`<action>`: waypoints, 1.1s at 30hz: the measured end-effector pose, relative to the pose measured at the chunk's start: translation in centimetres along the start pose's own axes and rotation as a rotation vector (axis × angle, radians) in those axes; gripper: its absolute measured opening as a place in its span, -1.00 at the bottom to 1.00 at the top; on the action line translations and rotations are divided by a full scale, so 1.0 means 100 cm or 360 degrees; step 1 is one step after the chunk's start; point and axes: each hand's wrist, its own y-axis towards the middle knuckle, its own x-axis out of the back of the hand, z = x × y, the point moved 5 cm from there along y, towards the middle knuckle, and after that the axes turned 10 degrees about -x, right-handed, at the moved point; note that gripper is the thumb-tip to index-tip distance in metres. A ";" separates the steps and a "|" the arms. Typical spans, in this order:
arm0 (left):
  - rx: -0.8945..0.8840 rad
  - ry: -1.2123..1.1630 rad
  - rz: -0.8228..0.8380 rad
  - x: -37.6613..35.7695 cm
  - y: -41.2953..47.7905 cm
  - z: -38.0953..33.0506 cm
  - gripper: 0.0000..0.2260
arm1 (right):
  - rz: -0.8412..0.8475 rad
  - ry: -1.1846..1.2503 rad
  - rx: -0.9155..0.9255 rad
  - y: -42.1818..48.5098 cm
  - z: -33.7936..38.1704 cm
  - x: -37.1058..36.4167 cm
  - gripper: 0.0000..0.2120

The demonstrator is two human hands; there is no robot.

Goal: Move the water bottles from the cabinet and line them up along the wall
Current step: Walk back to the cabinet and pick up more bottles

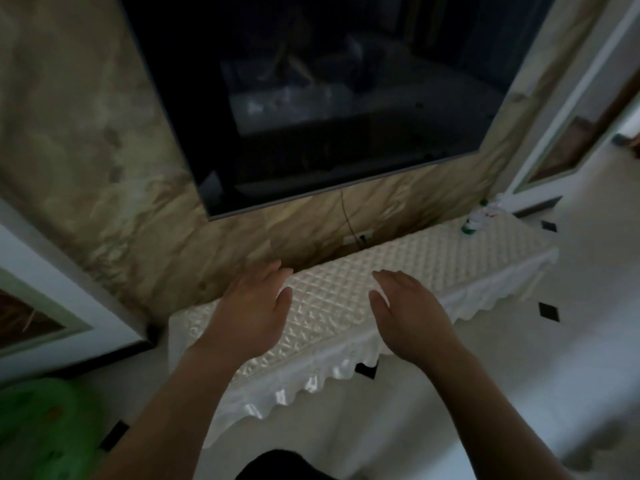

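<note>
There is a single view, worn on the person's head, looking forward and steeply down from standing height. It faces the marbled wall [104, 174] and the dark screen [329, 98] mounted on it, with the cloth-covered cabinet [408, 268] running slantwise below (the whole frame is rolled, so straight lines lean). The lens is wide and bends the edges. The left hand [252, 306] and right hand [412, 313] sit close, near mid-frame; the floor [519, 375] fills the lower right.
</note>
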 end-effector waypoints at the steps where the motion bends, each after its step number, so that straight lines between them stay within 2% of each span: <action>1: -0.0011 0.0010 0.0006 -0.005 0.009 -0.010 -0.48 | -0.0004 0.0009 -0.0015 0.005 -0.013 0.006 -0.56; 7: -0.0049 0.0016 0.0064 -0.039 0.067 -0.058 -0.48 | 0.0002 0.0058 -0.0103 0.034 -0.087 0.026 -0.56; 11: -0.0075 0.0002 0.0121 -0.064 0.110 -0.083 -0.52 | -0.0020 0.0050 -0.0142 0.054 -0.131 0.040 -0.49; 18: -0.0149 -0.0056 0.0135 -0.117 0.215 -0.142 -0.59 | -0.0059 -0.0046 -0.0213 0.115 -0.229 0.068 -0.58; 24: -0.0203 -0.0105 0.0190 -0.161 0.321 -0.207 -0.58 | -0.0058 -0.0099 -0.0336 0.179 -0.325 0.106 -0.49; 33: -0.0244 -0.0071 0.0319 -0.202 0.443 -0.285 -0.56 | -0.0040 -0.0005 -0.0472 0.257 -0.443 0.150 -0.54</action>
